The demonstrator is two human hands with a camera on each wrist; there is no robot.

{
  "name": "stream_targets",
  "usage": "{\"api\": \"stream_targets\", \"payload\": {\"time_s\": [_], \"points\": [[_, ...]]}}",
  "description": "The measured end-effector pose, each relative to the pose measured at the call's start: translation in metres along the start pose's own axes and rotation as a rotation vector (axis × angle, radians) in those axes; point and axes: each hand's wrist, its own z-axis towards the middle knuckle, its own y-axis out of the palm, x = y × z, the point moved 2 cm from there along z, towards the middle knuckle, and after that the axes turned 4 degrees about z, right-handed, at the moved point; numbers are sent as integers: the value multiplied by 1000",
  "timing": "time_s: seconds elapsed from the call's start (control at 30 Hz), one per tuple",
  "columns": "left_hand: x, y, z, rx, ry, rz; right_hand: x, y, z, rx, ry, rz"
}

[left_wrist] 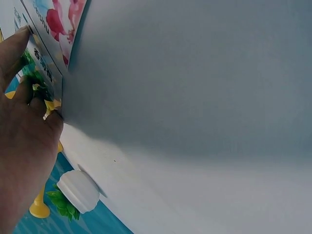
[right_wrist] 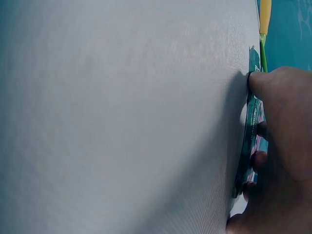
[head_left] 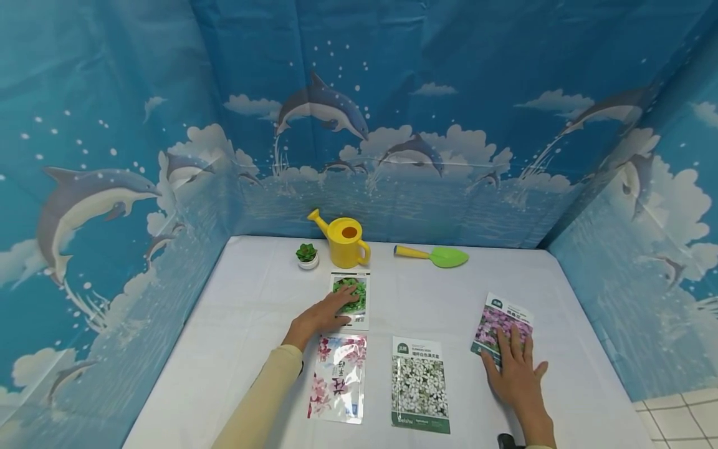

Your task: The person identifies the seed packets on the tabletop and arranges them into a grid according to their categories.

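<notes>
Hands (head_left: 515, 377) outspread on packets (head_left: 493, 320)

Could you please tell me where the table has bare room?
Below the trowel, between the leafy packet and the purple packet; also left of the potted plant. Crowded: around the left hand, between the watering can and pink packet.

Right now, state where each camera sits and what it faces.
Head: head-worn, facing forward and down at the table; left hand, left sleeve and right hand show.
Left wrist: worn there, facing the left hand on the green-plant packet.
Right wrist: worn there, facing the right hand on the purple-flower packet.
Shared, head and left wrist: potted plant.
</notes>
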Motion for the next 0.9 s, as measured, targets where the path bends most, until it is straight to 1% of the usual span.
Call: {"api": "stream_targets", "payload": {"time_s": [0.43, 0.63, 0.9], "points": [[-1, 0, -1, 5, 3, -3, -1, -6, 3, -82, 23, -8], [0, 1, -2, 1, 3, -3, -1, -6, 5, -93, 24, -22], [-1, 1, -1, 11, 6, -5, -2, -9, 12, -103, 4, -8]]}}
